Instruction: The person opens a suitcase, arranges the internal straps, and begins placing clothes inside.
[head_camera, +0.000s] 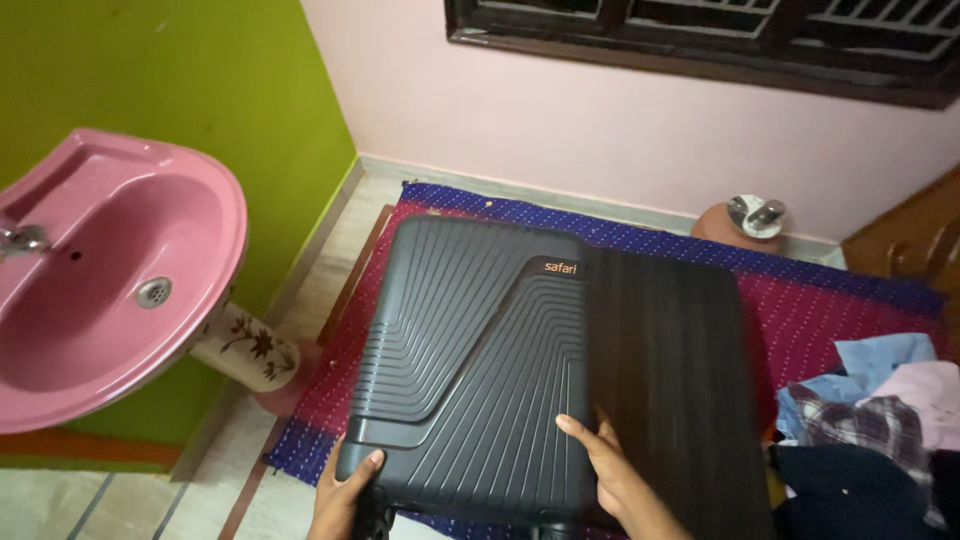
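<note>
A dark grey hard-shell suitcase (480, 350) with ribbed lines lies flat on a bed covered by a red and blue dotted sheet (830, 300). My left hand (345, 495) grips the near left corner of the suitcase, thumb on its top face. My right hand (610, 470) rests flat on the lid near the front edge, fingers spread over the ribs. The right part of the suitcase looks blurred.
A pink wash basin (110, 270) on a flowered pedestal stands at the left against a green wall. A heap of clothes (880, 420) lies on the bed at the right. A clay pot with a lid (745, 225) sits by the pink wall.
</note>
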